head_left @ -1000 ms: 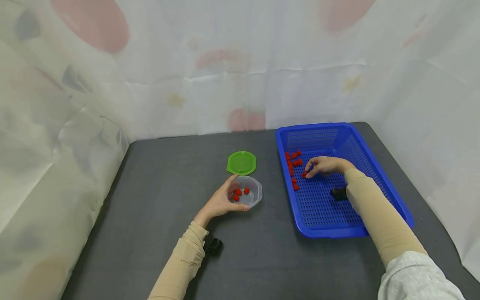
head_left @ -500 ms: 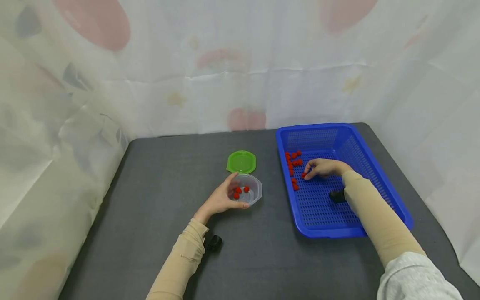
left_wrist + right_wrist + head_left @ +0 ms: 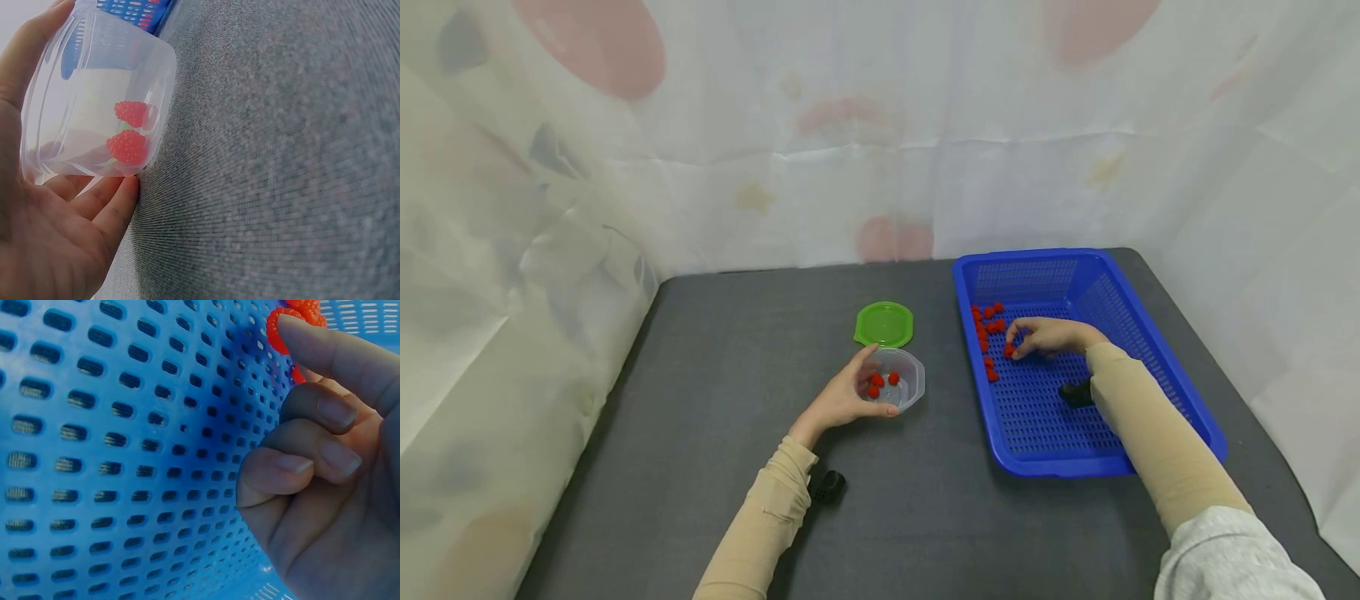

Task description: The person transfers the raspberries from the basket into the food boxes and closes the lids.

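Right hand (image 3: 1045, 337) pinching raspberry (image 3: 1008, 351) in blue basket (image 3: 1157, 367), left hand (image 3: 842, 398) cupping clear container (image 3: 910, 385)

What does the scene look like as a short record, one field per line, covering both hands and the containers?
Left hand: grips the clear tub
Tub contents: three red raspberries
Right hand: in the blue basket, fingertips pinching a raspberry
Basket contents: more loose raspberries at its left side
Green lid: on the grey table, behind the tub

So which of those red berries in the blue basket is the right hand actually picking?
The raspberry pinched at the right hand's fingertips, in the blue basket; the other loose berries lie untouched, farther off or beside it.
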### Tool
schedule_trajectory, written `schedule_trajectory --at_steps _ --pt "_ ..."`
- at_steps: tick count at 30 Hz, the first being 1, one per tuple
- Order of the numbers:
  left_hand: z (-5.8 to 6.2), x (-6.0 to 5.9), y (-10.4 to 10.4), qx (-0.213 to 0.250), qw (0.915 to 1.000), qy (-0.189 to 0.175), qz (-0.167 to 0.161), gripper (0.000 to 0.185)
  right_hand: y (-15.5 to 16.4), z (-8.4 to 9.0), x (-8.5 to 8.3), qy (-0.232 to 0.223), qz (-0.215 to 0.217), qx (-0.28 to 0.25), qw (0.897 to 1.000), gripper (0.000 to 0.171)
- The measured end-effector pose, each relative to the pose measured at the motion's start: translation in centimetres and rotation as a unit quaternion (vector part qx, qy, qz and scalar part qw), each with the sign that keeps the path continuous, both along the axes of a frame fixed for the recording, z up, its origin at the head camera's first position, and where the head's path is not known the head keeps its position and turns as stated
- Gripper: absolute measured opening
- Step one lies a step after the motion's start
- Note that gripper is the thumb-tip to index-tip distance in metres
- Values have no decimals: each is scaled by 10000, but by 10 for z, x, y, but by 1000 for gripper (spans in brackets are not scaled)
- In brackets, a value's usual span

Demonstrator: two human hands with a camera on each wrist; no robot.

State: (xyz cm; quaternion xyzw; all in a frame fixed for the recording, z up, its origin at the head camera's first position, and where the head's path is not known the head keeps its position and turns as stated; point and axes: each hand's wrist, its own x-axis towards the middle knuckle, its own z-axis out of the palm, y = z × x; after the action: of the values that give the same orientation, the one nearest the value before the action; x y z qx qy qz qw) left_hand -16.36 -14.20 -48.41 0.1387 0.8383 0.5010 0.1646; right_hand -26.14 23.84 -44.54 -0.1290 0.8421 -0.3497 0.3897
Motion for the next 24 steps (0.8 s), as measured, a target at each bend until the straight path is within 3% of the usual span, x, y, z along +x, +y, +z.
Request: schedule_trajectory --at_steps 24 --pt "0 0 0 7 10000 3 23 109 8 21 4 -138 -360 -647 9972 31"
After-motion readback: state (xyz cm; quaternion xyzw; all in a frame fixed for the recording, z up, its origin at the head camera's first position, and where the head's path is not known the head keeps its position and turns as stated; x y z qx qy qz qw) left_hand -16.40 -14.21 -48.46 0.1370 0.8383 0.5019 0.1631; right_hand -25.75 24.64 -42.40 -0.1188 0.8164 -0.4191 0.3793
